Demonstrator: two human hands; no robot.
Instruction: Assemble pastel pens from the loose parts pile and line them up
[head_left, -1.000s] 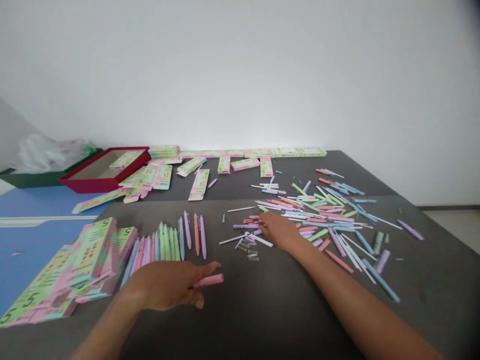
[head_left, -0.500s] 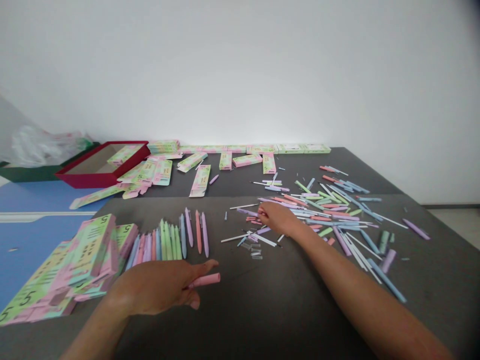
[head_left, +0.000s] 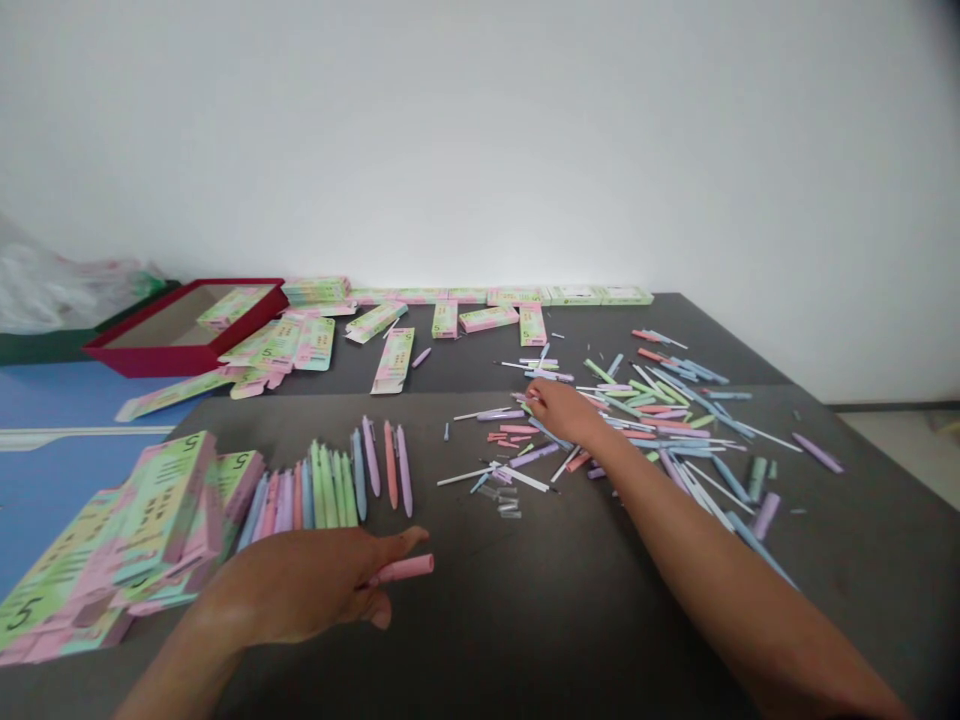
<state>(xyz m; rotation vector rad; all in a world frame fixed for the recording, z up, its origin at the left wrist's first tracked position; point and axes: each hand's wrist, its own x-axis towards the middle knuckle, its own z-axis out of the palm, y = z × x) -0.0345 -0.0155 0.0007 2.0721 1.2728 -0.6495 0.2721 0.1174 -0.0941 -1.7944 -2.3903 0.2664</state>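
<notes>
My left hand (head_left: 307, 580) is closed around a pink pen barrel (head_left: 411, 568), whose open end points right. Just beyond this hand lies a row of pens in pastel colours, among them a green pen (head_left: 330, 487) and a purple pen (head_left: 405, 470). My right hand (head_left: 562, 410) is over the left part of a scattered heap of pen parts, its fingertips pinched together. Whatever is between those fingers is too small to name. Below it are a white refill (head_left: 529, 480), small red pieces (head_left: 504, 438) and clear short tubes (head_left: 510, 505).
Stacked pen boxes (head_left: 161, 510) stand at the left. Behind them are flattened cartons (head_left: 281, 345), a red tray (head_left: 154, 360) and a plastic bag (head_left: 67, 290). More boxes (head_left: 517, 296) line the wall. Loose barrels and refills (head_left: 675, 425) spread across the right side of the dark table (head_left: 510, 620).
My right hand has moved slightly up and away over the heap, uncovering red and purple parts below it. My left hand still holds the pink barrel. The view has shifted a little.
</notes>
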